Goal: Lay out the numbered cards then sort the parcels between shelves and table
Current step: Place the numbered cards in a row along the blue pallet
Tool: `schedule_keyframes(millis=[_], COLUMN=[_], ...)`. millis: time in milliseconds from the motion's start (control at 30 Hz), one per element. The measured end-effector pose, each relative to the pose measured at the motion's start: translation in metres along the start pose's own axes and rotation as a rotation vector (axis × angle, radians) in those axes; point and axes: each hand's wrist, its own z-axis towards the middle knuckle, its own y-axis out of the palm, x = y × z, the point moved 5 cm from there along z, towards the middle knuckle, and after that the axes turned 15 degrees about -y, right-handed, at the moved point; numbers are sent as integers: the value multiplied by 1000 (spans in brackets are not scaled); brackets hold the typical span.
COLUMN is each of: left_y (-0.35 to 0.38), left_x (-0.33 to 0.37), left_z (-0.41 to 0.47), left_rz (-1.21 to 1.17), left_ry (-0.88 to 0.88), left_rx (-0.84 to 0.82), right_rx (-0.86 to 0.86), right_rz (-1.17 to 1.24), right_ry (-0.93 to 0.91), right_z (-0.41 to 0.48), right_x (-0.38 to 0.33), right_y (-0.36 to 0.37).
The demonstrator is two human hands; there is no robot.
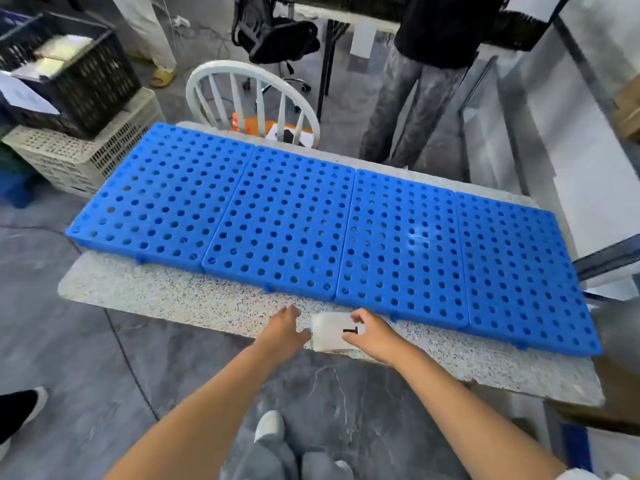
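Note:
A small stack of white numbered cards [329, 332] lies at the near edge of the speckled table [173, 292]; the top card shows a black "1". My right hand [372, 336] pinches the stack's right side with thumb and fingers. My left hand [285, 329] rests at the stack's left edge, thumb against it and fingers extended on the table. Several blue perforated panels [294, 220] lie side by side across the table behind the cards, with nothing on them. No parcels are on the table.
A white chair [242, 95] stands behind the table. A black crate [86, 77] with packages sits on a beige crate [86, 157] at the left. A person in dark clothes [415, 98] stands beyond the table. White shelving [554, 150] runs along the right.

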Motion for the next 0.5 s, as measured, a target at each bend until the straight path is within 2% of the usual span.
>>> schedule_keyframes(millis=[267,500], left_y=[29,35], left_x=[0,-3], left_z=[37,47], left_rz=[125,126], left_ry=[62,122], left_rx=[33,57], right_rx=[-25,54], right_rz=[-539,-694], right_ry=[-175,-138], right_z=[30,30], right_x=[11,24], right_y=[22,38])
